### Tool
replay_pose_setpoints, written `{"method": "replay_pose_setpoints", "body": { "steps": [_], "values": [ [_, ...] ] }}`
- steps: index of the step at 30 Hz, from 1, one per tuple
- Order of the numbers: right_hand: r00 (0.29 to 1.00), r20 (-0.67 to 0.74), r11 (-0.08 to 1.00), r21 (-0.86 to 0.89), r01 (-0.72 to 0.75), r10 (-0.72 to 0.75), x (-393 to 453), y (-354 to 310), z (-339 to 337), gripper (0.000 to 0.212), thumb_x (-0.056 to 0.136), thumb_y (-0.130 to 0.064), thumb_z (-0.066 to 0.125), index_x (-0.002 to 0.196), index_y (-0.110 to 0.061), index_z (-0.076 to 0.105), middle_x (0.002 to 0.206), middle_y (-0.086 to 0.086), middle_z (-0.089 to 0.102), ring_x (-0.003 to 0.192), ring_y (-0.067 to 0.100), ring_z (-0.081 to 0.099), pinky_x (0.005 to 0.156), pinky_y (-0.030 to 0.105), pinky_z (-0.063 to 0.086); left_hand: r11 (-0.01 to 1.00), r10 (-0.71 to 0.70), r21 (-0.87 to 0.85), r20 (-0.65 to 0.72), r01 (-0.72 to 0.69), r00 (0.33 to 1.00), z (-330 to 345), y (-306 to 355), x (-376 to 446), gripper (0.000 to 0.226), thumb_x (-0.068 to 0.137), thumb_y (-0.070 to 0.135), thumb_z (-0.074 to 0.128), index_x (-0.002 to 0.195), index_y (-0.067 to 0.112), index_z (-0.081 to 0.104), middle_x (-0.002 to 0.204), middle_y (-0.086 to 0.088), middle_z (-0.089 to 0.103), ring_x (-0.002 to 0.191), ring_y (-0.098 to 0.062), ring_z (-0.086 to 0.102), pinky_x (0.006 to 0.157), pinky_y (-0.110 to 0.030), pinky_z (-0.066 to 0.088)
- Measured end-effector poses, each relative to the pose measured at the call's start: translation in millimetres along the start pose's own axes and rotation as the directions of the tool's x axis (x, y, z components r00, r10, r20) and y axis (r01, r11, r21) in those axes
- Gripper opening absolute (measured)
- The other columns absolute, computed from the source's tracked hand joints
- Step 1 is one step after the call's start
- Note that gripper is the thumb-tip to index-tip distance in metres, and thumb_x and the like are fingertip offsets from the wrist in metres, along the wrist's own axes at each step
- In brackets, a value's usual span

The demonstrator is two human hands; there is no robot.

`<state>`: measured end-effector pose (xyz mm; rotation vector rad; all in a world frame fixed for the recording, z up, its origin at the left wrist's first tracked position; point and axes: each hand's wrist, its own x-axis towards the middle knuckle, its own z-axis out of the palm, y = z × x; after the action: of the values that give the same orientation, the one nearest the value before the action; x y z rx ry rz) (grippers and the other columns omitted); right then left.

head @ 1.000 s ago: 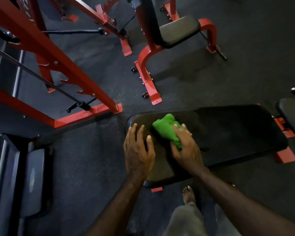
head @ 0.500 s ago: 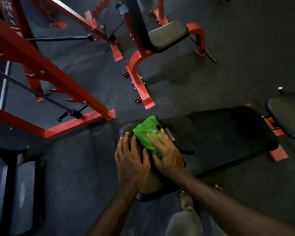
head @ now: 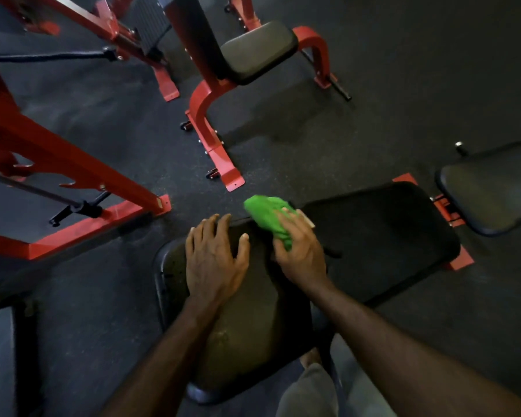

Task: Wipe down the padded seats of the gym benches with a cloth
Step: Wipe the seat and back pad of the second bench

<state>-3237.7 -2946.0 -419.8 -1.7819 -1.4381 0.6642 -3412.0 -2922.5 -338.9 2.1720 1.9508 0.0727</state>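
Pressing flat with fingers spread, the left hand [head: 214,260] rests on the black padded bench seat [head: 382,233]; just right, the right hand [head: 301,251] holds a crumpled green cloth [head: 266,216] against the pad's far edge.

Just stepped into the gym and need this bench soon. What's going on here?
A person is wiping the black padded bench with a green cloth. The right hand presses the cloth against the pad near its far edge, while the left hand rests flat on the pad beside it. Another red-framed seat stands behind, untouched.
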Motion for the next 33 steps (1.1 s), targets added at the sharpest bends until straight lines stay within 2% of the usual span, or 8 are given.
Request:
{"method": "replay_pose_setpoints", "body": {
  "steps": [2,7,11,16,21,26,31,33],
  "values": [
    [0.988,-0.050,0.989,0.004,-0.146,0.146,1,-15,12,0.060,0.084,-0.023,0.057,0.144,-0.019,0.060,0.151,0.009,0.055,0.145,0.027,0.045,0.123,0.048,0.032,1.000,-0.011,-0.009,0.008,0.011,1.000,5,6,7,0.058,0.099,0.057,0.040,0.142,0.020,0.053,0.143,-0.006,0.056,0.135,-0.026,0.047,0.123,-0.047,0.026],
    [0.965,0.073,0.967,-0.016,0.254,-0.252,13,22,-3,0.059,0.085,-0.019,0.060,0.144,-0.014,0.060,0.147,0.011,0.059,0.139,0.026,0.053,0.120,0.051,0.036,0.998,-0.048,0.037,0.024,0.047,0.999,11,21,19,0.048,0.100,0.058,0.038,0.126,0.023,0.059,0.129,-0.003,0.064,0.123,-0.023,0.053,0.113,-0.045,0.033],
    [0.988,-0.102,0.991,-0.057,-0.122,0.116,34,20,7,0.056,0.087,-0.032,0.054,0.137,-0.011,0.064,0.139,0.013,0.063,0.134,0.032,0.055,0.115,0.053,0.041,0.992,-0.058,0.111,0.037,0.054,0.998,15,25,17,0.049,0.102,0.059,0.035,0.132,0.027,0.056,0.132,-0.002,0.060,0.125,-0.023,0.050,0.111,-0.046,0.034],
    [0.941,0.024,0.941,-0.011,0.339,-0.339,31,45,3,0.048,0.088,-0.016,0.068,0.134,-0.005,0.066,0.138,0.015,0.064,0.131,0.032,0.059,0.115,0.051,0.041,0.982,-0.074,0.177,0.038,0.066,0.997,19,25,19,0.052,0.100,0.060,0.031,0.132,0.027,0.055,0.132,-0.002,0.060,0.125,-0.024,0.049,0.110,-0.046,0.033],
    [0.974,-0.115,0.976,-0.083,-0.203,0.193,71,60,-7,0.053,0.086,-0.034,0.052,0.129,-0.008,0.069,0.128,0.012,0.068,0.122,0.033,0.062,0.111,0.045,0.046,0.977,-0.069,0.205,0.075,0.053,0.995,19,28,19,0.051,0.101,0.059,0.030,0.136,0.028,0.052,0.133,-0.001,0.058,0.126,-0.024,0.048,0.110,-0.046,0.033],
    [0.940,0.099,0.945,0.011,0.327,-0.326,46,62,-7,0.050,0.085,-0.018,0.069,0.135,-0.009,0.066,0.136,0.015,0.065,0.129,0.031,0.060,0.118,0.042,0.040,0.965,-0.088,0.256,0.092,0.062,0.992,21,28,21,0.051,0.101,0.057,0.029,0.138,0.028,0.051,0.135,-0.002,0.058,0.126,-0.026,0.049,0.109,-0.047,0.034],
    [0.977,-0.046,0.968,-0.139,-0.211,0.206,85,76,-19,0.049,0.085,-0.033,0.056,0.129,-0.014,0.068,0.123,0.007,0.069,0.116,0.028,0.063,0.105,0.038,0.048,0.966,-0.092,0.250,0.095,0.065,0.991,20,30,20,0.051,0.102,0.055,0.028,0.139,0.028,0.051,0.135,0.000,0.058,0.127,-0.025,0.048,0.111,-0.047,0.034],
    [0.986,-0.111,0.982,-0.124,-0.141,0.128,70,48,-1,0.048,0.084,-0.026,0.059,0.128,-0.009,0.068,0.123,0.014,0.068,0.117,0.036,0.063,0.109,0.048,0.047,0.964,-0.097,0.255,0.089,0.072,0.991,20,29,20,0.051,0.102,0.055,0.029,0.138,0.028,0.052,0.135,-0.001,0.059,0.127,-0.025,0.049,0.111,-0.048,0.034]
  ]
}}
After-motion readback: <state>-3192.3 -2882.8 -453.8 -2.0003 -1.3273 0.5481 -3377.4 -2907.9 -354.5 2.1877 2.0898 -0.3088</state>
